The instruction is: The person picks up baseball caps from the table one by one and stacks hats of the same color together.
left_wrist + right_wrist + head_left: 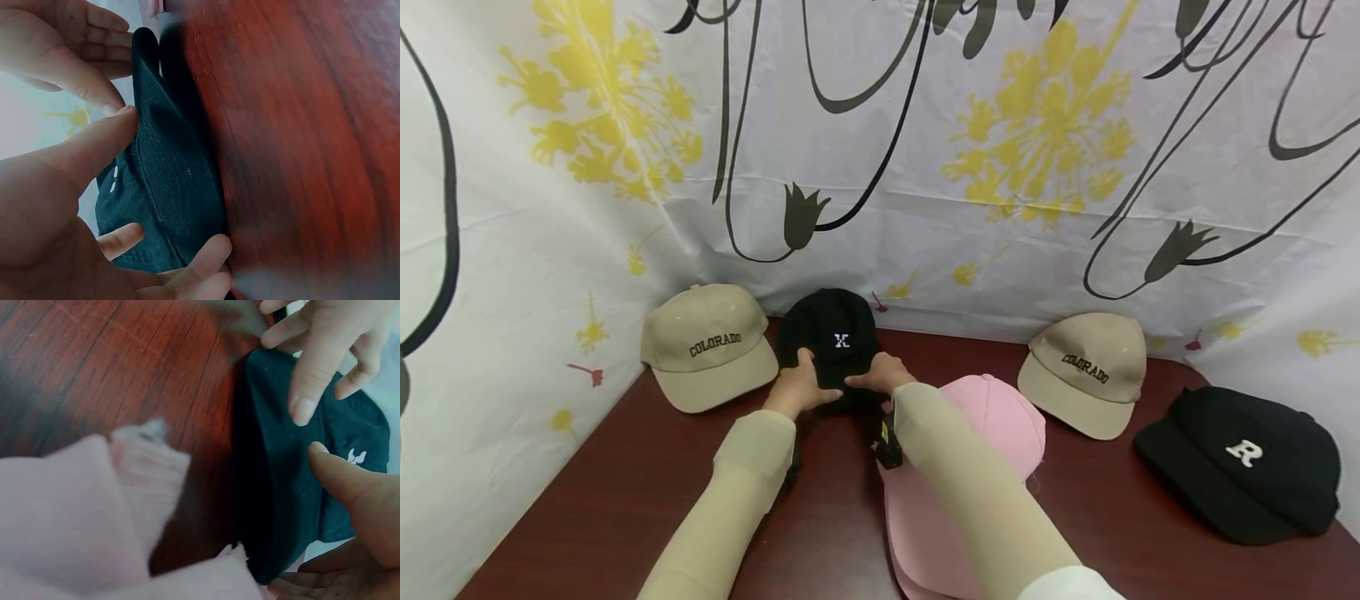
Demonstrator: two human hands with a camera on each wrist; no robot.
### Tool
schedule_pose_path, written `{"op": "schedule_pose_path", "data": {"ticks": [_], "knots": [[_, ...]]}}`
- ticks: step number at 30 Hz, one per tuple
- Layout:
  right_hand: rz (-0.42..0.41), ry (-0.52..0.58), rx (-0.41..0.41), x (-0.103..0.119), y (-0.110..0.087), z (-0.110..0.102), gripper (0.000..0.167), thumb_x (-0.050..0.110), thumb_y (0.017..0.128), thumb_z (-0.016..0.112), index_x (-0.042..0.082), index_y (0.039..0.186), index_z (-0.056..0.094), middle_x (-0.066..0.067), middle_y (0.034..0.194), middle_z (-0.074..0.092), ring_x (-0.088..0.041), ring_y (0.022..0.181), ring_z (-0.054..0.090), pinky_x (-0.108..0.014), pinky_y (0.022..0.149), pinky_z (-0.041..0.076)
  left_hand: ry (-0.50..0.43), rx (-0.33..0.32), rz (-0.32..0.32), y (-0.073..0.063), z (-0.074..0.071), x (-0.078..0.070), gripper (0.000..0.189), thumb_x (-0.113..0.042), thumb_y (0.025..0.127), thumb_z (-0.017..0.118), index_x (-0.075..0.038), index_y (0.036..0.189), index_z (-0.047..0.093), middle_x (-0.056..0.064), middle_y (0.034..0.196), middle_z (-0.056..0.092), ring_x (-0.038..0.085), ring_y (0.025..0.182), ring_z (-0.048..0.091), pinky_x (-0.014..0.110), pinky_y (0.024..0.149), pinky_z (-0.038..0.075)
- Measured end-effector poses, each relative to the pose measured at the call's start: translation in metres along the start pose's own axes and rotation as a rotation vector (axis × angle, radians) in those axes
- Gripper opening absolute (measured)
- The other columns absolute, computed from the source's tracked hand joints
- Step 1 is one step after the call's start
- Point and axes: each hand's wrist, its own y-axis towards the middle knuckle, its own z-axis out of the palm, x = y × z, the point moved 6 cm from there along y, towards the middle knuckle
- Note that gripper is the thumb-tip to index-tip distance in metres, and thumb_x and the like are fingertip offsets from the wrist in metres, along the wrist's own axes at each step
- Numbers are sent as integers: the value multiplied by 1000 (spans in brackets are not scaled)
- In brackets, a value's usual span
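Observation:
A black baseball cap (831,321) with a small white emblem sits at the back of the table, its brim facing me. My left hand (797,387) holds it on the left, thumb over the brim and fingers along the brim's edge and the side of the crown. On the other side my right hand (883,374) holds the brim, its thumb near the seam with the crown and its fingers around the brim's end. Both thumbs point inward and nearly meet in the left wrist view. The pink cap (992,417) lies under my right forearm, partly covered by it.
One beige COLORADO cap (711,342) stands left of the black cap, another beige cap (1090,367) toward the right. A black cap with a white R (1247,467) lies far right. Behind the dark red table (820,533) hangs a patterned white cloth (880,150).

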Motion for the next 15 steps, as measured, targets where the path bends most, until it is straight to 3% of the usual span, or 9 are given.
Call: {"op": "schedule_pose_path", "data": {"ticks": [4,10,15], "knots": [[39,21,-26,-8,5,2,57,40,80,68,-5,113,57,-19,101,58,-26,72,60,-36,67,50,-13,-5,-24,0,0,-2,79,-37,79,70,-5,134,23,33,112,50,40,95,55,46,75,45],[49,42,-27,-11,5,3,64,43,81,67,-6,120,53,-23,113,53,-31,91,57,-40,78,47,-11,-23,-51,0,1,-2,78,-36,79,71,-5,134,24,34,115,46,44,100,51,49,79,44],[31,55,-44,-8,4,4,65,44,77,70,-6,116,55,-22,108,55,-32,90,57,-41,77,47,-18,-37,-78,0,1,0,79,-33,79,72,-5,134,23,37,121,38,49,111,41,53,83,41]]}}
